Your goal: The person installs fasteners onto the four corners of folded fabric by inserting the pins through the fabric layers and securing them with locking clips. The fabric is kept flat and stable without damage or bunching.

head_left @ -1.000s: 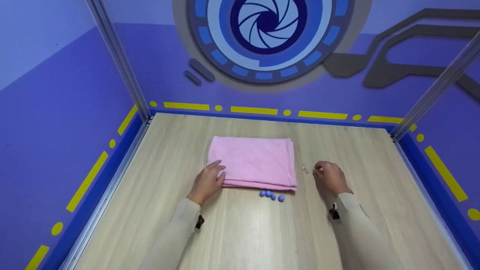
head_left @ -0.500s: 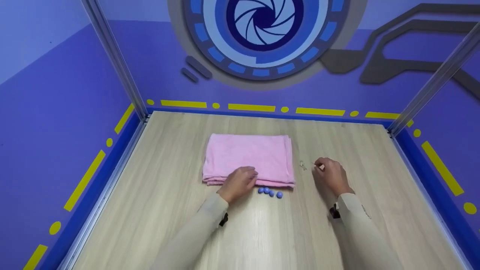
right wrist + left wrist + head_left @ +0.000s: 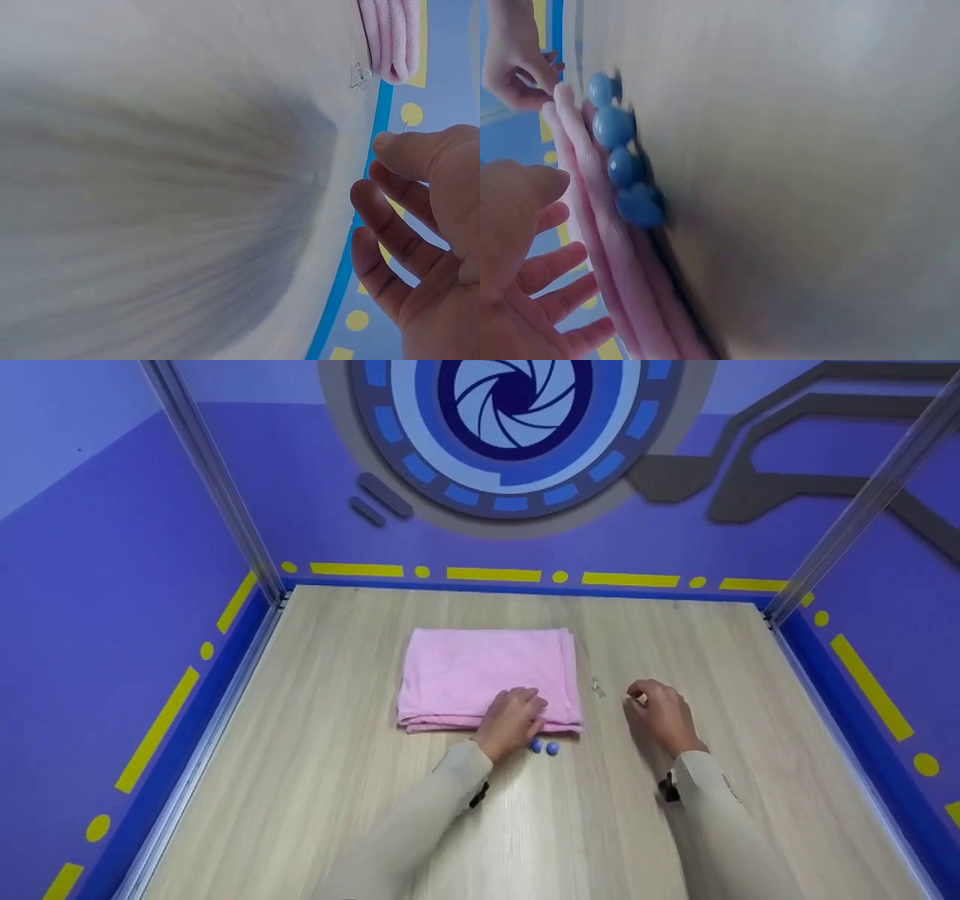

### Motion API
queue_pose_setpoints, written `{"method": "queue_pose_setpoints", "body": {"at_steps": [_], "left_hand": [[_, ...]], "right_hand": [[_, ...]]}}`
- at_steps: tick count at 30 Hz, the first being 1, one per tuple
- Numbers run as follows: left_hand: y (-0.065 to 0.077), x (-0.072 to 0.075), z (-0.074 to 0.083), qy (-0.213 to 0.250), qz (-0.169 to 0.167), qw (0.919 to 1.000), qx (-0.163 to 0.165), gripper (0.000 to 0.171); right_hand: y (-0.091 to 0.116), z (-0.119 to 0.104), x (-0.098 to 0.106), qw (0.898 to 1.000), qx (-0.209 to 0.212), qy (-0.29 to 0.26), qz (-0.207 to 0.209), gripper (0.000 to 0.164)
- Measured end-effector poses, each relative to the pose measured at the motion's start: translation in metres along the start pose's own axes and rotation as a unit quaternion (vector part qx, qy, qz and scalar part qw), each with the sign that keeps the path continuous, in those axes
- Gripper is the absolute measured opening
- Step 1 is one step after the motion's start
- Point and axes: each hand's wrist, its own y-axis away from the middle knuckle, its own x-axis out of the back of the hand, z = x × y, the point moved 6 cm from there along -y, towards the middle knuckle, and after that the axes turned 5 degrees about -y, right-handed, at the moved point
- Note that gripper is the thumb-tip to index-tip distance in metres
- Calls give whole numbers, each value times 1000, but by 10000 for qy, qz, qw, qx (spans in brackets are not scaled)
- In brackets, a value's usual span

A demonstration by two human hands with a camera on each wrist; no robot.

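My right hand [image 3: 661, 712] hovers over the table right of the pink towel [image 3: 480, 667]. Thumb and forefinger pinch a thin, needle-like sliver [image 3: 406, 126], its tip just showing past the thumb in the right wrist view; the other fingers curl loosely. My left hand [image 3: 514, 724] is over the towel's front edge, holding nothing, with fingers spread and relaxed in the left wrist view. Several small round blue beads [image 3: 613, 126] lie in a row along that edge. In the head view the left hand hides some of them, leaving two beads [image 3: 552, 748] visible.
A small clear, wiry thing [image 3: 598, 687] lies on the wooden table [image 3: 315, 780] between the towel and my right hand. Purple-blue walls [image 3: 247, 510] with metal corner posts [image 3: 217, 472] enclose the back and sides.
My left hand has moved right along the towel's front edge, from its left corner to above the beads. The right hand stays nearly in place, still pinching the sliver.
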Motion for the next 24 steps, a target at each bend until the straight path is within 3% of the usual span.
{"method": "queue_pose_setpoints", "body": {"at_steps": [9,14,24], "left_hand": [[-24,-11,23,-375,-188,9991,48,7],[-25,-17,33,-434,-411,9982,33,13],[-26,-22,32,-659,-392,9969,182,10]], "right_hand": [[8,4,0,10000,8,9,-52,12],[14,8,-2,9998,-140,64,-137,11],[14,7,-3,9999,-69,44,-92,10]]}}
